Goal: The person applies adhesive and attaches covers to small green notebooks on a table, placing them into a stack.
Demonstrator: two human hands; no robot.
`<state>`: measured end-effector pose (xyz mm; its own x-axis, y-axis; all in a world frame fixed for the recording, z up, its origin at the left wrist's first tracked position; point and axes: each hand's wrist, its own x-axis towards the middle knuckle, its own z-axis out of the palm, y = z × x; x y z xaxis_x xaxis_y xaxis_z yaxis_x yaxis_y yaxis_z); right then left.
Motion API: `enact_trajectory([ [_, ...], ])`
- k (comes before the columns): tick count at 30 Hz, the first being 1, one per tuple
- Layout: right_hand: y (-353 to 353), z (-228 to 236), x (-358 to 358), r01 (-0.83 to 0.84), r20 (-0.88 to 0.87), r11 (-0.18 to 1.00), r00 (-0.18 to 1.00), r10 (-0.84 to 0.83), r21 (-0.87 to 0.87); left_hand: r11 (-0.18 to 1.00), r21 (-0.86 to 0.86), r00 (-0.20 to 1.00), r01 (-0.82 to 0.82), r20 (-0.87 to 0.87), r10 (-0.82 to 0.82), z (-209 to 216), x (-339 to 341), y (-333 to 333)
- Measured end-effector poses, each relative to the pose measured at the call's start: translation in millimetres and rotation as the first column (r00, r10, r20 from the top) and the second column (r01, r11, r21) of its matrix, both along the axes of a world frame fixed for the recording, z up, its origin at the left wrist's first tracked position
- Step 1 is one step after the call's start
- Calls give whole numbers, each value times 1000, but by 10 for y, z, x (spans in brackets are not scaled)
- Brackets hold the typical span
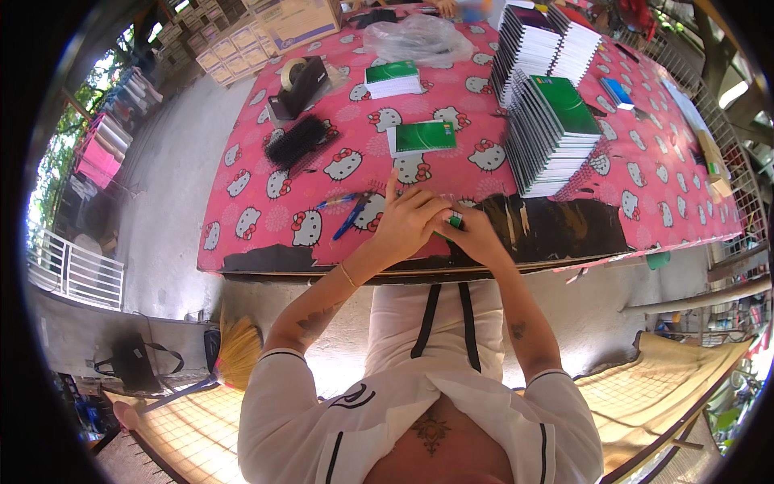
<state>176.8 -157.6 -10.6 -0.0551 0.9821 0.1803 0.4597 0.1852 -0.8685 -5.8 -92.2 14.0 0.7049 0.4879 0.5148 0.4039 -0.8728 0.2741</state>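
Note:
Both of my hands meet at the near edge of a table covered with a pink cartoon-cat cloth (266, 185). My left hand (407, 218) and my right hand (472, 234) close together on a small green object (455, 220), mostly hidden by my fingers. My left index finger points up. Just left of my hands lie two blue pens (347, 211). Beyond my hands a green notebook (423, 135) lies flat on the cloth.
Tall stacks of green spiral notebooks (552, 133) stand at the right, more stacks (540, 40) behind. A smaller notebook pile (393, 78), tape dispenser (298, 81), black combs (297, 143), a clear plastic bag (419, 36) and cardboard boxes (290, 20) sit farther back. A broom (238, 351) lies on the floor.

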Motion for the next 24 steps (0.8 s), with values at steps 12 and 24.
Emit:
enact_trajectory([
  [12,-97,207,479,-102,-200,995,975,97,-14,994,-87,985,60,165,-45,148,35,-101],
  [24,-335,784,258,351,-25,697,902,-431,625,993,106,987,48,147,-64,784,166,-5],
])
